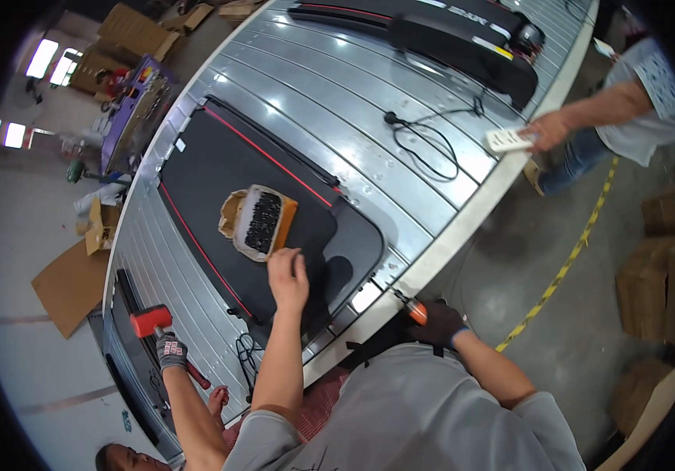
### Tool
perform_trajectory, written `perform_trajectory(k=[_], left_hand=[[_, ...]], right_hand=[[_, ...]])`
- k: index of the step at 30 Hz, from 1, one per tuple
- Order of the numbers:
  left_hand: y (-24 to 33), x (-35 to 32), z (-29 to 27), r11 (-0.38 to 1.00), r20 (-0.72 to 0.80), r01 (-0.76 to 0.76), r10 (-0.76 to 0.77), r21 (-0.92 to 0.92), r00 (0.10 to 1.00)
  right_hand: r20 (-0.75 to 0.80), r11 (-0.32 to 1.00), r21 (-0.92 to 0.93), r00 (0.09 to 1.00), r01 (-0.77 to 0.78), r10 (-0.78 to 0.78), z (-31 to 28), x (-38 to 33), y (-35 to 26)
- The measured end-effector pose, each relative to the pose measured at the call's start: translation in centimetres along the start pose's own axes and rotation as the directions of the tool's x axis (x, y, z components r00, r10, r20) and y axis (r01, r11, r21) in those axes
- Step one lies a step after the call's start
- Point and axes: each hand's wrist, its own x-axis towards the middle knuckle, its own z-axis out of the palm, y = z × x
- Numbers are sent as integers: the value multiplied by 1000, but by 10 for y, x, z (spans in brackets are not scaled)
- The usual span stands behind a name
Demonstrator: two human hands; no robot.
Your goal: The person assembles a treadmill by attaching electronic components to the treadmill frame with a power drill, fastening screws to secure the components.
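Note:
My bare left hand [288, 276] is at the near edge of an open box of black screws [263, 222]. Its fingers are curled together, and whatever they pinch, if anything, is too small to make out. The box, with an orange side and torn flaps, rests on a flat black machine panel [204, 177] with red stripes, which looks like a treadmill. My right hand [441, 323], in a dark glove, grips a hand tool [415, 311] with an orange handle and a thin metal tip, beside the white table edge. Its exact kind is unclear.
The ribbed metal table [337, 102] also bears a second black machine [463, 47] and a looped black cable [431, 149]. At left, a co-worker's gloved hand [171, 351] holds a red mallet [151, 320]. At right, another person's hand [548, 132] holds a white power strip [508, 140].

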Motion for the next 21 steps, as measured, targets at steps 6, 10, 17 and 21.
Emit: perform_trajectory(k=[6, 10, 17, 21], left_hand=[[-142, 58, -31, 868, -57, 472, -469, 156, 881], [-172, 88, -24, 881, 117, 427, -455, 206, 883], [-187, 95, -16, 880, 257, 377, -451, 289, 855], [-182, 110, -7, 822, 227, 494, -558, 285, 798]], right_hand=[[-20, 995, -19, 995, -101, 100, -32, 13, -35], [-95, 988, 21, 984, -152, 153, -57, 25, -60], [-176, 991, 13, 975, -135, 135, -84, 46, -66], [-164, 990, 34, 977, -134, 138, -112, 58, -68]])
